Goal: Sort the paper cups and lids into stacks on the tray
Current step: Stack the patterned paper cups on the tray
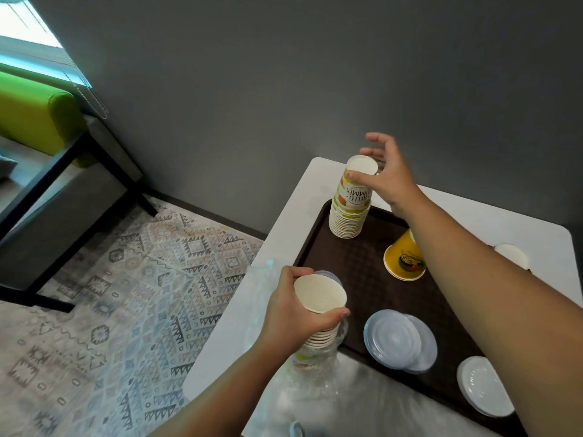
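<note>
Two hands are engaged, each on a separate stack of paper cups. The right hand (pixel 383 175) reaches across the tray to the far stack (pixel 350 203); its grip is partly closed, with the thumb pressed on the side of the top inverted cup just below its base and one fingertip at the rim of that base, while the remaining fingers spread upward clear of the cup. This stack stands inverted at the far left corner of the brown tray (pixel 362 266), and the top cup carries the printed text "HELLO SUMMER", seen upside down.

The left hand (pixel 291 312) has its grip clamped on the near stack (pixel 320 316), thumb and fingers curled round the upper cups. This stack is held above the near left edge of the tray, with its lower end inside a clear plastic wrapper (pixel 312 373) that lies crumpled on the white worktop (pixel 284 225).

On the tray, a yellow cup (pixel 403 260) lies on its side near the middle, partly behind the right forearm. Translucent lids (pixel 397 340) sit in an overlapping pile near the front of the tray. White lids (pixel 484 386) sit stacked at the near right corner. Another white lid (pixel 511 255) shows at the far right, beyond the right forearm.
</note>
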{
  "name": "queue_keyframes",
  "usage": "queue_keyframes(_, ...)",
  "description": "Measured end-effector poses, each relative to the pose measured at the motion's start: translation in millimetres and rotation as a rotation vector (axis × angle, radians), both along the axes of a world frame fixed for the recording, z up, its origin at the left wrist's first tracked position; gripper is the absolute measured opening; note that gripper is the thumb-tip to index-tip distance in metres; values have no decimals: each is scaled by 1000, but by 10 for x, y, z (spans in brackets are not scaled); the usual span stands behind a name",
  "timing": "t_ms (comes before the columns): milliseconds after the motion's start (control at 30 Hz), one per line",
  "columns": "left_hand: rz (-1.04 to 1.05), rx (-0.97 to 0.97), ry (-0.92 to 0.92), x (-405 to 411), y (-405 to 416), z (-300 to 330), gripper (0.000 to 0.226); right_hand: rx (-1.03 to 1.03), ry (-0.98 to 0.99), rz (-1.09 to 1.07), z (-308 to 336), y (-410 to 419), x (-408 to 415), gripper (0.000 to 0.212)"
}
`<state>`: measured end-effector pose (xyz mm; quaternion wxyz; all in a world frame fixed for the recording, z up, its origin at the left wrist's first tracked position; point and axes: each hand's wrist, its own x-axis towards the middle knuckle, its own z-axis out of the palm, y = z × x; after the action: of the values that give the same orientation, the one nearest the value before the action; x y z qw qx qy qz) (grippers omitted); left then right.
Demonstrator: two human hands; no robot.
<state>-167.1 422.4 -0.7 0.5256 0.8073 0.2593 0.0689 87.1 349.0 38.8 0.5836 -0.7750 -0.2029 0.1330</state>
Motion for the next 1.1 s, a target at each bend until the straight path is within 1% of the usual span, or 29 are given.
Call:
queue_keyframes(67, 2, -1, -1, -2, 0, -3, 74, -89, -95, 39, -11, 9, -31, 62)
queue_keyframes(133, 3, -1, -3, -5, 0, -5, 74, -248, -219, 90, -33, 22, -54, 51)
queue_keyframes(167, 1, 0, -2, -5, 0, -5, 74, -318, -250, 115, -36, 29, -62, 47)
queue_keyframes(233, -4, 3, 4, -5, -2, -1, 75, -458, -293, 144, -22, 35, -71, 46)
queue_keyframes(300, -7, 4, 13, -3, -8, 11, 75, -619, -448, 118, 73, 22, -135, 48)
queue_keyframes(333, -8, 3, 19, -1, -9, 16, 76, -633, -534, 98, 135, 2, -203, 49)
queue_keyframes(367, -6, 2, 23, 3, -10, 20, 76, -590, -588, 90, 205, -17, -302, 50)
queue_keyframes(400, -5, -1, 25, 7, -14, 23, 76, -515, -592, 107, 280, -40, -417, 49)
queue_keyframes(433, -3, -6, 22, 13, -17, 27, 76, -443, -554, 158, 340, -67, -535, 48)
queue_keyframes(467, 2, -14, 17, 12, -25, 36, 75, -414, -490, 248, 387, -101, -661, 45)
queue_keyframes(567, 22, -37, -6, -3, -43, 36, 76, -543, -326, 587, 438, -222, -1049, 45)
queue_keyframes(600, 17, -43, -5, -9, -45, 35, 78, -583, -315, 664, 422, -257, -1157, 48)
queue_keyframes(667, -7, -60, -1, -17, -54, 45, 88, -652, -340, 745, 368, -313, -1328, 54)
queue_keyframes(767, -39, -65, 1, -35, -83, 69, 93, -727, -313, 762, 282, -369, -1469, 68)
queue_keyframes(900, -43, -46, -28, -65, -100, 71, 91, -702, -308, 710, 231, -416, -1548, 79)
queue_keyframes(1000, -64, -27, -18, -78, -123, 81, 97, -711, -291, 696, 202, -414, -1560, 77)
queue_keyframes(1100, -46, -29, -3, -74, -143, 70, 96, -703, -287, 668, 183, -418, -1563, 69)
